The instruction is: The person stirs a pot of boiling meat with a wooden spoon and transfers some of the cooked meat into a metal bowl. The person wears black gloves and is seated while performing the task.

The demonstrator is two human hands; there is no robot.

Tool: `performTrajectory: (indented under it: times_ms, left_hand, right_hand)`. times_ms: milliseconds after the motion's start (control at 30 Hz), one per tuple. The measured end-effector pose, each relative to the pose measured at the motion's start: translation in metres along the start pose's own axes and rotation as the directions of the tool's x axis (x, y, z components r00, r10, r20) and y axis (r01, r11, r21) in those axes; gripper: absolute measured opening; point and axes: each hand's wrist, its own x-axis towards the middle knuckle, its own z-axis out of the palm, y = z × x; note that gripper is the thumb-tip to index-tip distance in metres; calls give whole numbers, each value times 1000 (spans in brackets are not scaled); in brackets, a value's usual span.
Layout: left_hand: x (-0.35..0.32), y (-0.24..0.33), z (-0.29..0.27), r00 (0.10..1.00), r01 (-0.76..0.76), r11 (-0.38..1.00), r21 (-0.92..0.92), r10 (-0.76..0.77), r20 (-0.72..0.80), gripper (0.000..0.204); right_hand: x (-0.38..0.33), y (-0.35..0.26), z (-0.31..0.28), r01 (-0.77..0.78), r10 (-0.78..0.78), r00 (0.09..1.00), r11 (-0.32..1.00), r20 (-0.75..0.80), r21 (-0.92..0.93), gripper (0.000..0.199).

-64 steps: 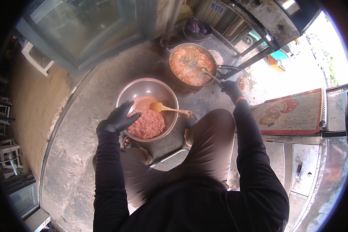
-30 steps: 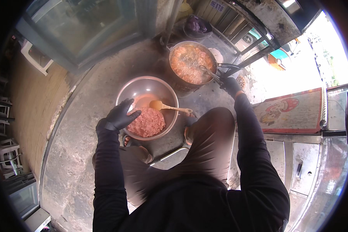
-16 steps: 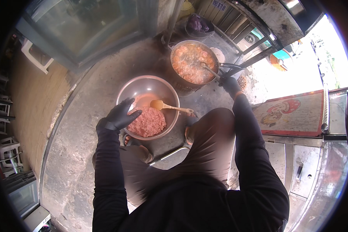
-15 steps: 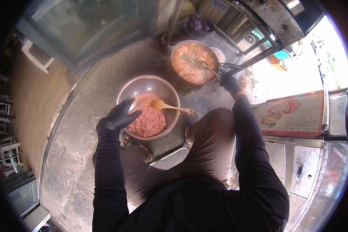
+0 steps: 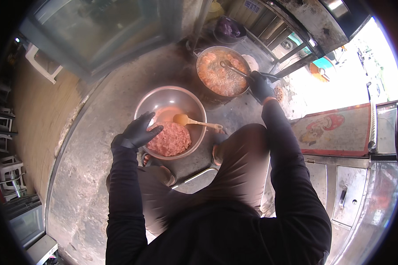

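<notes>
My gloved right hand (image 5: 261, 86) is closed round the handle of a metal ladle (image 5: 235, 69), its round head in the pot at the right. Pale pinkish pieces (image 5: 215, 78) lie in bubbling liquid inside this dark pot (image 5: 202, 88). At the left of a wide metal bowl (image 5: 191, 98), my gloved left hand (image 5: 140, 131) rests with its fingers spread, its thumb over a mound of raw minced meat (image 5: 170, 140). A wooden spoon (image 5: 198, 122) leans in the bowl, its handle across the right rim.
My knees flank the space in front of the bowl. A basin with a purple bag (image 5: 228, 27) stands behind the pot. A glass-fronted cabinet (image 5: 97, 33) is at the far left, a metal cabinet (image 5: 349, 194) at the right. White plastic stools (image 5: 9, 170) line the left edge.
The ladle's head has moved away from me and slightly left within the pot. My right hand has shifted a little left and farther away. My left hand stays in place.
</notes>
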Motion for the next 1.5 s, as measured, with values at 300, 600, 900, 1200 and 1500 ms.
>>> performTrajectory:
  times_ms: [300,600,900,1200,1500]
  left_hand:
    - [-4,2,-4,1000,20,999,-36,-20,2,80]
    - [0,-1,0,999,-34,999,3,34,-2,81]
    - [1,1,-2,1000,11,1000,-4,-11,14,78]
    - [3,1,-2,1000,-1,1000,0,1,8,80]
    - [2,3,-2,1000,-2,1000,2,2,8,81]
  right_hand:
    - [13,21,26,63,-61,997,996,41,-56,34]
    - [3,88,42,-199,97,953,916,287,350,25]
    - [42,89,79,63,-110,975,969,192,239,17]
    - [33,-4,16,-31,37,998,995,60,-90,42]
    - [68,-17,28,179,-218,961,960,-168,-216,29]
